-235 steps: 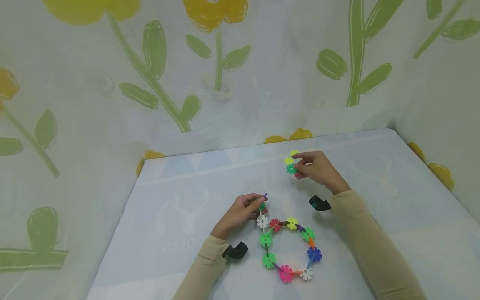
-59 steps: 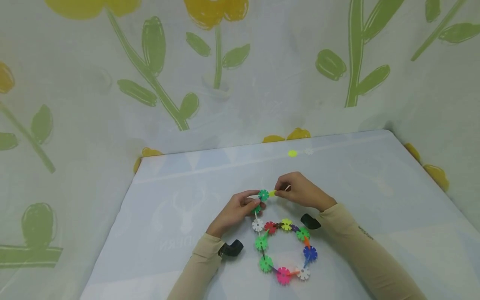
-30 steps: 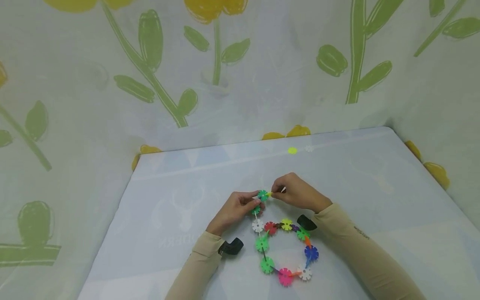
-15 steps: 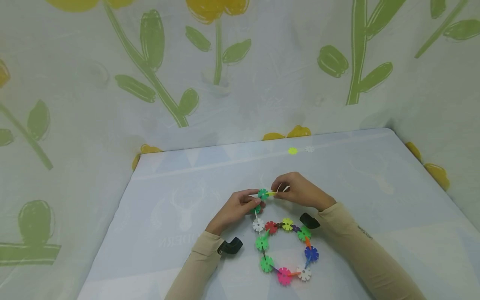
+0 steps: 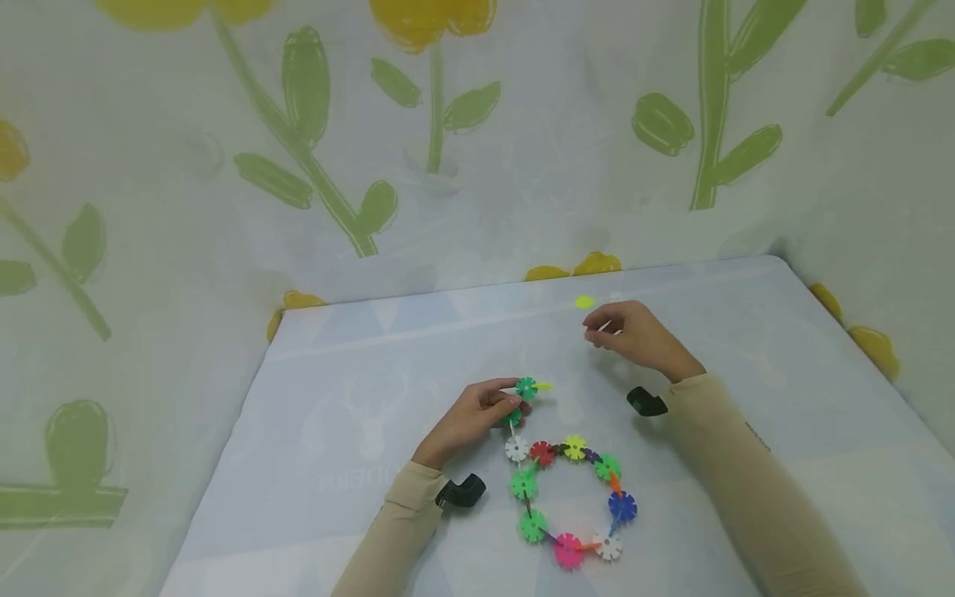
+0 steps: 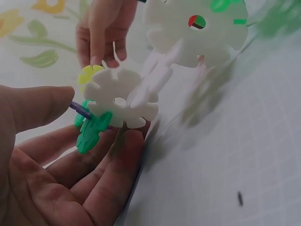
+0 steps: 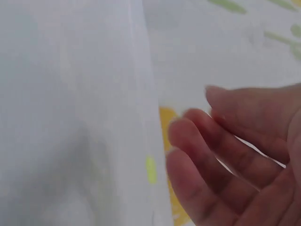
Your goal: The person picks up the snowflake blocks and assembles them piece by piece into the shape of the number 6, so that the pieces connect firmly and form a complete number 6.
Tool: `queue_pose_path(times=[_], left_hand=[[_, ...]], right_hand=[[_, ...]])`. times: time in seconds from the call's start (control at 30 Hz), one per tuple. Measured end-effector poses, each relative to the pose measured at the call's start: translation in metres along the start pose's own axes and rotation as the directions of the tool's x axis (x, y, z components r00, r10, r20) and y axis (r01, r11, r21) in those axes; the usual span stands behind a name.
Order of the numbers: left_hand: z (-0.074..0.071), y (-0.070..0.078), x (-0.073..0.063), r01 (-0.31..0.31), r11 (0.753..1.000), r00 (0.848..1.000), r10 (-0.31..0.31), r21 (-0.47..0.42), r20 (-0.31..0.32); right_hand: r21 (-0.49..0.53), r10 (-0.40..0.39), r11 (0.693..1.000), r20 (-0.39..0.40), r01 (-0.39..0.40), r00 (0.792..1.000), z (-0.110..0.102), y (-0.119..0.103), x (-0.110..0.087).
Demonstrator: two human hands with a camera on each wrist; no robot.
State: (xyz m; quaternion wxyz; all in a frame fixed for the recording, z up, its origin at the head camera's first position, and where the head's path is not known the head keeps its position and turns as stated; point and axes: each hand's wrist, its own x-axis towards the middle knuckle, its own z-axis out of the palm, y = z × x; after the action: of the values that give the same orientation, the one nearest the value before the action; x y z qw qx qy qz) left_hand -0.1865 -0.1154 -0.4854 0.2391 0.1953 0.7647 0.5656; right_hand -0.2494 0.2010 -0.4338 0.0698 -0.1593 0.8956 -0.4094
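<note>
My left hand (image 5: pixel 472 414) pinches the upper end of a chain of slotted plastic snowflake discs. In the left wrist view, the thumb presses a purple disc (image 6: pixel 81 110) beside a green disc (image 6: pixel 91 132) and a white disc (image 6: pixel 117 96). Above the fingertips stands another green disc (image 5: pixel 525 388), with a yellow disc (image 5: pixel 543 386) jutting from its right side. Lower down, the chain runs into a closed ring that includes a pink disc (image 5: pixel 569 550) and a blue disc (image 5: pixel 622 506). My right hand (image 5: pixel 634 338) holds nothing, its fingers loosely bent above the table.
A loose yellow disc (image 5: pixel 584 302) lies near the table's back edge, just beyond the right fingertips. Beside it is a faint white disc (image 5: pixel 615 297). A flower-printed wall covering (image 5: pixel 522 166) rises behind the table (image 5: pixel 358 497).
Over these frames my right hand attaches a green disc with a yellow one to the chain's upper end. It has since let go and moved back and right. The left hand stays put.
</note>
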Motion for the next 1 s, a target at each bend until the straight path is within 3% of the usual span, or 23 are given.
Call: queue_pose_path(times=[0.17, 0.4, 0.63, 1.0], left_hand=[[0.000, -0.002, 0.000, 0.002, 1.000, 1.000, -0.002, -0.007, 0.003], [0.001, 0.001, -0.003, -0.016, 1.000, 1.000, 0.016, -0.002, 0.012], [0.003, 0.002, -0.004, -0.020, 1.000, 1.000, 0.020, -0.001, 0.013], [0.003, 0.001, -0.002, -0.019, 1.000, 1.000, 0.019, -0.001, 0.007]], right_hand=[[-0.024, 0.132, 0.991, -0.108, -0.135, 0.985, -0.023, 0.016, 0.019], [-0.072, 0.169, 0.980, -0.206, -0.187, 0.964, -0.038, 0.046, 0.042], [-0.107, 0.282, 0.950, -0.121, -0.294, 0.952, -0.037, 0.053, 0.056], [-0.219, 0.283, 0.930, -0.087, -0.295, 0.955, -0.031, 0.063, 0.065]])
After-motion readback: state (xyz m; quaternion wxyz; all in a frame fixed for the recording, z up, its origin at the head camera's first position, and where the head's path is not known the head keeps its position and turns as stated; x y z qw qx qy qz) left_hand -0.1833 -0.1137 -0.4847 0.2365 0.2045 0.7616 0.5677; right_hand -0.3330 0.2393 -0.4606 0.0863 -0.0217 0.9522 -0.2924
